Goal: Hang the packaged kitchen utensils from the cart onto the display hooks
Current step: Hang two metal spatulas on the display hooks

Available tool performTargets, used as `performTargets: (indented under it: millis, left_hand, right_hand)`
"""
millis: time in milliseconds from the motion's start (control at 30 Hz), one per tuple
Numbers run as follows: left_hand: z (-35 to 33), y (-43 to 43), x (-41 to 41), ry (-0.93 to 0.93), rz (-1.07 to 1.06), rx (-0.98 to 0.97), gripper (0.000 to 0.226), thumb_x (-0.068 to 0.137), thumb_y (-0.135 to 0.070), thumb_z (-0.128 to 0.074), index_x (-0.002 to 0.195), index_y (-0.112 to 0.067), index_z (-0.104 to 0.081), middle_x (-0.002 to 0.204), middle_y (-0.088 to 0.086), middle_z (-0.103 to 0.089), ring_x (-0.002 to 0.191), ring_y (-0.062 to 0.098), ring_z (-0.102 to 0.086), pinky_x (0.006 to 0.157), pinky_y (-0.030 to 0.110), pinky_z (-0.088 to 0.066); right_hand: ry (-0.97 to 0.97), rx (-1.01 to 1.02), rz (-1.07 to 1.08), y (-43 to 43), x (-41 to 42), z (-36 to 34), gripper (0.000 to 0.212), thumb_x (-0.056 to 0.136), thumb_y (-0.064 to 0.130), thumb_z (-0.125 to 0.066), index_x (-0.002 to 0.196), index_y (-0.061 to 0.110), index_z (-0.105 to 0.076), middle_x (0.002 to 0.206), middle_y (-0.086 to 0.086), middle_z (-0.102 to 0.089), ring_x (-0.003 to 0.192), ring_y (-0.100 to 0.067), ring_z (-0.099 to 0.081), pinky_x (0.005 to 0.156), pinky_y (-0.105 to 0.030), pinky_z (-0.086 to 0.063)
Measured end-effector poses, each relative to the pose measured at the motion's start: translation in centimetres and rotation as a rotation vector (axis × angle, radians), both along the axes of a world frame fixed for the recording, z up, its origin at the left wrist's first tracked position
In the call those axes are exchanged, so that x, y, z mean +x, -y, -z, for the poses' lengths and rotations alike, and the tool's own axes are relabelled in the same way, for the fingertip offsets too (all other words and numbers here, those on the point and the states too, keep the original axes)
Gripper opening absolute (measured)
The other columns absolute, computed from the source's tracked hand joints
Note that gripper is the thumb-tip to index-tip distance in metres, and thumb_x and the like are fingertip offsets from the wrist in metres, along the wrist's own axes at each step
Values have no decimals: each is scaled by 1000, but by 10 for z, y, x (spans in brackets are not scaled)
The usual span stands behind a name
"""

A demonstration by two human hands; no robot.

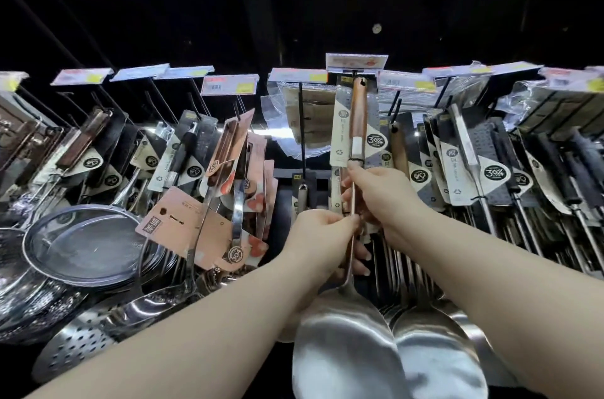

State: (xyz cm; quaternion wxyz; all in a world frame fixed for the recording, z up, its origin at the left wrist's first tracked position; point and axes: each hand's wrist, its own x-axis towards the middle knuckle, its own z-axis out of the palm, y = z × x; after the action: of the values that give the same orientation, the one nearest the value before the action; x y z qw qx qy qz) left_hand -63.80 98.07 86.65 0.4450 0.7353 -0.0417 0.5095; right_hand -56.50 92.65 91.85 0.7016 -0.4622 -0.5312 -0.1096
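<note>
Steel-bladed spatula with a wooden handle and card sleeve [354,143] hangs upright at the centre display hook [354,73]. Left hand [318,235] pinches its thin shaft; right hand [382,196] clamps the shaft just above, beside spatulas hanging at right.

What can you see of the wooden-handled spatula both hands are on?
The spatula is a long steel turner: broad shiny blade lowest in view, thin metal shaft, brown wooden handle with a hole at the tip. A white-and-grey card backs the handle. It stands near upright, tip just under a price tag. The left hand pinches the shaft; the right hand grips just below the handle.
</note>
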Motion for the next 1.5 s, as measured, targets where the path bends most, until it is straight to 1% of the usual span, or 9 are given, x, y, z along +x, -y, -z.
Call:
performTargets:
  millis: [100,300,467,700,867,933,1067,1300,1500]
  left_hand:
    - [-7,1,2,11,-15,13,25,96,-16,-45,75,-6,-54,55,9,-54,35,15,-51,30,12,-35]
    - [-19,1,5,13,-38,30,20,96,-19,-45,80,-9,-54,56,5,-56,33,13,-52,32,10,-34]
    - [-14,-4,7,-6,-6,26,22,97,-20,-43,84,-7,-55,53,5,-55,34,14,-51,32,12,-35]
    - [-8,-19,22,-62,-58,30,25,97,-19,-41,76,-9,-51,54,6,-55,32,13,-53,38,19,-38]
    - [-7,-39,27,-139,-210,51,23,94,-24,-48,75,-14,-55,68,6,-59,52,18,-57,46,22,-42]
    - [-8,-53,26,-120,-393,124,21,90,-27,-53,71,-18,-57,80,8,-67,66,21,-61,58,27,-47]
    - [-4,-75,17,-83,-643,234,17,87,-33,-56,87,-18,-64,97,5,-68,93,23,-64,87,35,-51]
    - [1,-94,8,-106,-765,285,22,89,-31,-55,101,-16,-65,94,2,-65,97,21,-60,83,29,-44]
    - [-2,-99,8,-134,-785,314,23,89,-33,-54,102,-18,-65,103,-1,-66,101,17,-57,88,30,-45]
  right_hand:
    - [-15,-2,9,-1,-1,-5,35,96,28,-48,68,9,-57,55,-2,-53,26,-2,-42,29,-9,-27]
    - [-49,21,73,-5,0,-19,36,92,30,-52,62,12,-58,54,-1,-57,45,-14,-48,45,-22,-35]
    - [-57,-9,90,-8,4,-17,34,92,28,-53,64,10,-58,53,-2,-56,40,-14,-47,34,-17,-33]
    - [-51,-47,109,-25,22,-13,30,93,24,-53,67,8,-57,54,-4,-55,39,-11,-50,35,-15,-36]
    - [-9,-112,244,-51,46,-16,36,93,30,-50,63,12,-57,55,-3,-61,52,-18,-57,52,-24,-47]
    - [-3,-135,297,-59,56,-15,37,92,33,-49,64,12,-58,55,-2,-63,65,-24,-63,69,-34,-51]
    - [1,-203,333,-75,77,-11,36,94,35,-46,72,10,-59,64,-7,-66,68,-28,-65,68,-37,-54]
    - [-9,-276,349,-101,95,-14,34,96,31,-47,70,10,-53,64,-9,-62,65,-29,-63,72,-43,-59]
    - [-15,-335,352,-116,108,-14,29,96,27,-47,103,1,-59,88,-19,-65,77,-32,-66,67,-43,-57]
